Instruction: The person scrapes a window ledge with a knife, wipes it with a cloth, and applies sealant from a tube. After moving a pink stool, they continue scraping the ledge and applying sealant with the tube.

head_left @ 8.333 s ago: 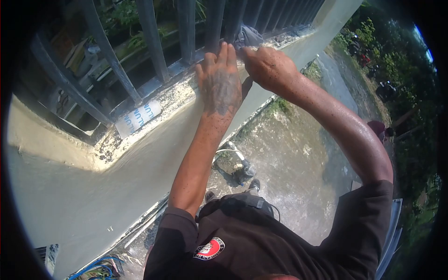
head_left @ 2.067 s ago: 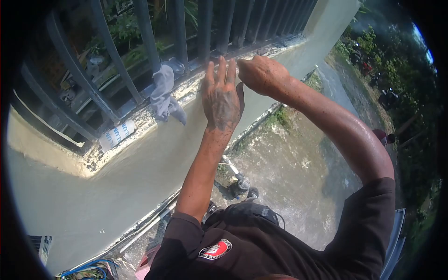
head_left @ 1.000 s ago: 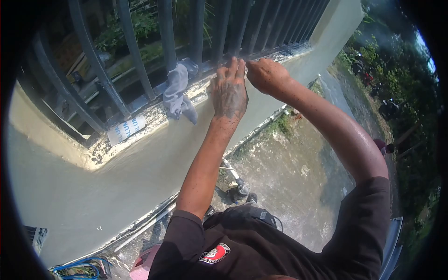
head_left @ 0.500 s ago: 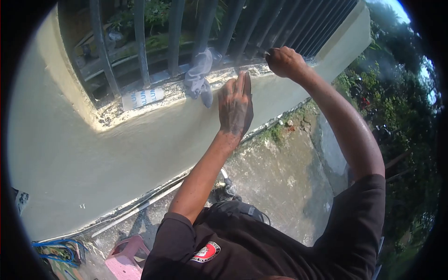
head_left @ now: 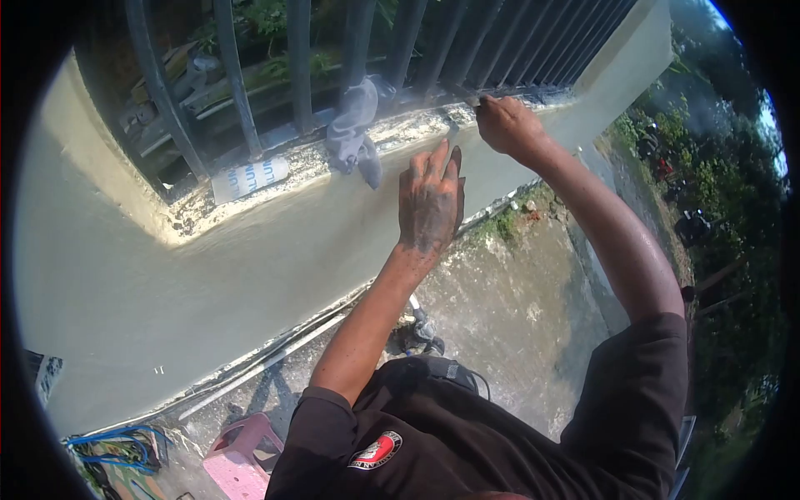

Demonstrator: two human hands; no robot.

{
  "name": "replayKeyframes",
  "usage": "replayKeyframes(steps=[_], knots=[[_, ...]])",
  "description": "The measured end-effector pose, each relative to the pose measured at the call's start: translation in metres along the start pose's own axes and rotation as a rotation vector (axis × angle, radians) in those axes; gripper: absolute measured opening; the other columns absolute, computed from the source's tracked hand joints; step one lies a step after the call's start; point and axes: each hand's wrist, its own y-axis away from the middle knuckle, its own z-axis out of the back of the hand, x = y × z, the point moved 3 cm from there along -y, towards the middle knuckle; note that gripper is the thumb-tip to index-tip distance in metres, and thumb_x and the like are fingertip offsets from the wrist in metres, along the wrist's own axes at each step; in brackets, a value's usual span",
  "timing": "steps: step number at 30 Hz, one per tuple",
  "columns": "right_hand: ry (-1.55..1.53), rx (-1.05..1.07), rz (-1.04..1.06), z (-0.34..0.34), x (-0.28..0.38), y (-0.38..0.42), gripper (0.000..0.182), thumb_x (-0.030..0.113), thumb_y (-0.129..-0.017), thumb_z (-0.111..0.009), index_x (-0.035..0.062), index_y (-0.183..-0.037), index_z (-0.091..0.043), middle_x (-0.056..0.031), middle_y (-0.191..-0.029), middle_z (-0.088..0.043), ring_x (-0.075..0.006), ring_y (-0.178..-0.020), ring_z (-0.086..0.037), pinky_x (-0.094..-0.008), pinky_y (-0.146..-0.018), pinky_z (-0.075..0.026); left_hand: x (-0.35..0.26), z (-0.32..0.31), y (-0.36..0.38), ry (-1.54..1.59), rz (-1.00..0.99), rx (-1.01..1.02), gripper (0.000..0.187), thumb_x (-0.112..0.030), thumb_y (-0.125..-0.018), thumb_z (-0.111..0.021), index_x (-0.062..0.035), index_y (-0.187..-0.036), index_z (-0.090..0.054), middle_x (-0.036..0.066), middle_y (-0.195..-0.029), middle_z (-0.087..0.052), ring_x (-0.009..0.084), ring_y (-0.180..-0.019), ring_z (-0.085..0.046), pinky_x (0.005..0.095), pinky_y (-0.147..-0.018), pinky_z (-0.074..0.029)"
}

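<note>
My left hand (head_left: 431,200), smudged grey over its back, is raised at the edge of the ledge (head_left: 408,132) below the bars. Its fingers are stretched out and a little apart, and I see nothing held in them. A small grey patch shows just beyond the fingertips. My right hand (head_left: 510,127) is closed in a fist at the foot of the metal bars (head_left: 433,58), farther right along the ledge. Whatever it grips is hidden by the fingers. Left of my left hand, a crumpled translucent grey plastic bag or glove (head_left: 354,129) hangs over the ledge.
A white piece with blue lettering (head_left: 250,179) lies on the ledge at left. Below stand a pink plastic stool (head_left: 242,458) and a heap of blue cords (head_left: 125,446). A white pipe (head_left: 262,367) runs along the wall's base. Plants (head_left: 708,200) grow at right.
The view has shifted slightly. My left hand has come down a little from the ledge, its fingers spreading apart. My right fist stays by the bars.
</note>
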Motion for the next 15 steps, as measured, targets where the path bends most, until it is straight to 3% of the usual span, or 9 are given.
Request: replayKeyframes(steps=[2, 5, 8, 10, 13, 14, 15], knots=[[0.088, -0.063, 0.264, -0.024, -0.011, -0.023, 0.033, 0.017, -0.093, -0.045, -0.0038, -0.084, -0.070, -0.0269, -0.086, -0.070, -0.0403, -0.078, -0.071, -0.0480, -0.069, -0.059, -0.007, 0.003, 0.000, 0.017, 0.022, 0.022, 0.047, -0.016, -0.087, -0.064, -0.0047, -0.132, -0.059, 0.009, -0.142, -0.051, 0.0292, -0.122, -0.048, 0.0441, -0.097, -0.045], [-0.103, 0.295, -0.035, 0.025, 0.021, -0.004, 0.030, 0.011, -0.087, -0.046, -0.0062, -0.089, -0.071, -0.0226, -0.084, -0.071, -0.0351, -0.070, -0.073, -0.0421, -0.059, -0.060, -0.029, 0.001, -0.001, -0.003, -0.046, 0.075, 0.046, -0.018, -0.088, -0.064, -0.0062, -0.133, -0.059, 0.008, -0.142, -0.050, 0.0290, -0.122, -0.048, 0.0447, -0.098, -0.044], [-0.166, 0.290, -0.069, 0.039, 0.014, 0.003, 0.029, 0.011, -0.087, -0.048, -0.0041, -0.093, -0.072, -0.0238, -0.093, -0.072, -0.0364, -0.081, -0.073, -0.0438, -0.068, -0.061, -0.043, -0.001, 0.001, -0.008, -0.084, 0.102, 0.045, -0.019, -0.089, -0.064, -0.0069, -0.132, -0.059, 0.007, -0.144, -0.049, 0.0292, -0.122, -0.048, 0.0454, -0.099, -0.044], [-0.019, 0.072, -0.082, 0.039, 0.011, 0.008, 0.030, 0.012, -0.087, -0.050, -0.0030, -0.100, -0.072, -0.0239, -0.101, -0.071, -0.0374, -0.095, -0.071, -0.0450, -0.080, -0.059, -0.043, -0.001, 0.006, 0.004, -0.066, 0.116, 0.045, -0.019, -0.089, -0.064, -0.0075, -0.132, -0.060, 0.007, -0.144, -0.048, 0.0292, -0.122, -0.048, 0.0457, -0.099, -0.044], [0.026, 0.130, -0.025, 0.021, 0.022, 0.006, 0.031, 0.014, -0.087, -0.052, -0.0021, -0.104, -0.072, -0.0234, -0.108, -0.070, -0.0385, -0.106, -0.068, -0.0455, -0.088, -0.056, -0.035, 0.000, 0.013, 0.008, -0.025, 0.113, 0.042, -0.019, -0.089, -0.064, -0.0081, -0.130, -0.062, 0.007, -0.143, -0.050, 0.0290, -0.121, -0.048, 0.0453, -0.099, -0.044], [0.012, 0.099, -0.012, 0.021, 0.025, 0.006, 0.031, 0.013, -0.087, -0.051, -0.0027, -0.102, -0.072, -0.0232, -0.104, -0.071, -0.0375, -0.098, -0.070, -0.0445, -0.081, -0.058, -0.031, -0.001, 0.016, -0.003, -0.013, 0.115, 0.042, -0.019, -0.089, -0.064, -0.0081, -0.130, -0.062, 0.007, -0.143, -0.050, 0.0290, -0.121, -0.048, 0.0453, -0.099, -0.044], [-0.137, 0.284, -0.078, 0.023, 0.018, 0.002, 0.031, 0.013, -0.086, -0.050, -0.0030, -0.100, -0.072, -0.0233, -0.101, -0.071, -0.0361, -0.090, -0.072, -0.0439, -0.074, -0.059, -0.026, 0.001, 0.019, -0.037, -0.027, 0.096, 0.044, -0.020, -0.087, -0.065, -0.0070, -0.129, -0.062, 0.008, -0.143, -0.050, 0.0284, -0.120, -0.049, 0.0444, -0.096, -0.045]])
